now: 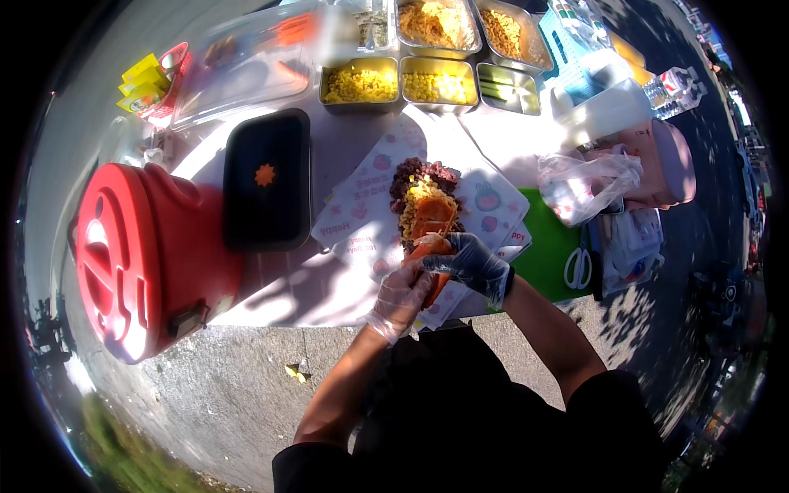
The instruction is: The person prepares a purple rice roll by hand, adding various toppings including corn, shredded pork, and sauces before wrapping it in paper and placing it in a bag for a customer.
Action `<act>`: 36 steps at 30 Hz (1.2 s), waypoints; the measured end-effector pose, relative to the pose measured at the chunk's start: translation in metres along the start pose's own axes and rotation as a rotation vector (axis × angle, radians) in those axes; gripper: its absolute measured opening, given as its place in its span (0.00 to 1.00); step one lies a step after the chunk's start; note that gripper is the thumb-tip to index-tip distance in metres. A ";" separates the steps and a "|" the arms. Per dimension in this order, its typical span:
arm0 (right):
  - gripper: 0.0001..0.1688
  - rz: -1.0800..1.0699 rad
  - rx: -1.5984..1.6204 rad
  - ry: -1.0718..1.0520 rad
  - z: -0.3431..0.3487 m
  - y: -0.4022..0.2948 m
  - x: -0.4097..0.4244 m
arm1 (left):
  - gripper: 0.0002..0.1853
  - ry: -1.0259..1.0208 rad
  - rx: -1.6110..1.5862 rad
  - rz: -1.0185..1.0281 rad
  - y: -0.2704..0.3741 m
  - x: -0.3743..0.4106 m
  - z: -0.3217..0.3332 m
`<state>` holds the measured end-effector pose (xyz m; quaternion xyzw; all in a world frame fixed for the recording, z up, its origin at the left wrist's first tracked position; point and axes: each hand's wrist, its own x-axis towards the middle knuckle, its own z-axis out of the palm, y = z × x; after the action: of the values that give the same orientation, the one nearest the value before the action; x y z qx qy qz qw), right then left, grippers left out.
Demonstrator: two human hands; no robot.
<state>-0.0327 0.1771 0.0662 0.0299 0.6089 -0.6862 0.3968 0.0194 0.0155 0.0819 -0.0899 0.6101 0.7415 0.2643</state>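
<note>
Purple rice (425,169) lies spread on printed paper sheets (354,197) in front of me. Yellow crumbly filling (410,212) covers its middle, with flat orange-brown slices (435,211) on top. At the near end, both hands grip an orange-brown piece of food, perhaps sausage (430,245). My left hand (400,297), in a clear plastic glove, holds it from the left and below. From the right, my right hand (471,262) pinches it; its clear glove looks dark in the shade. My fingers hide part of the piece, and its lower end shows between the hands.
A red lidded barrel (191,234) and black box (266,209) stand left. Metal trays of corn (439,89), yellow crumbs (360,86) and green strips (495,89) line the back. White-handled scissors (577,268) lie right, by a green board (539,246) and plastic bag (588,179).
</note>
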 end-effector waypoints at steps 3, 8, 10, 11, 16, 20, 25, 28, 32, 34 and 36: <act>0.17 0.045 0.095 -0.003 -0.002 0.000 0.005 | 0.13 0.101 0.068 0.017 -0.019 0.001 0.006; 0.16 0.009 0.035 0.099 -0.023 -0.046 0.002 | 0.13 0.128 -0.076 -0.129 -0.039 -0.034 -0.004; 0.16 -0.136 -0.313 0.098 -0.035 -0.042 0.004 | 0.12 0.186 -0.139 -0.100 -0.042 -0.050 -0.012; 0.16 -0.201 -0.417 0.068 -0.039 -0.032 0.004 | 0.11 0.173 -0.230 -0.116 -0.040 -0.053 -0.019; 0.18 -0.306 -1.144 0.090 -0.028 -0.014 0.021 | 0.11 0.251 -0.289 -0.053 -0.007 -0.038 -0.010; 0.16 -0.398 -0.906 0.298 -0.031 -0.007 0.017 | 0.11 0.214 -0.317 -0.004 -0.004 -0.016 -0.007; 0.08 -0.223 -0.046 0.273 0.004 -0.005 -0.010 | 0.10 0.210 -0.342 -0.051 -0.022 0.005 0.012; 0.09 -0.057 0.165 0.385 0.017 -0.009 -0.012 | 0.11 0.112 -0.307 -0.113 -0.023 0.010 0.020; 0.10 -0.102 0.165 0.486 0.013 -0.010 -0.012 | 0.10 0.008 -0.372 -0.204 -0.018 0.006 0.022; 0.09 -0.109 0.211 0.502 0.012 -0.013 -0.010 | 0.09 -0.050 -0.426 -0.243 -0.021 -0.001 0.018; 0.09 -0.120 0.278 0.591 0.011 -0.021 -0.013 | 0.09 -0.115 -0.487 -0.267 -0.026 -0.005 0.013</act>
<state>-0.0313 0.1731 0.0932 0.2457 0.5987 -0.7466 0.1539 0.0390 0.0291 0.0650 -0.1881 0.3807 0.8288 0.3644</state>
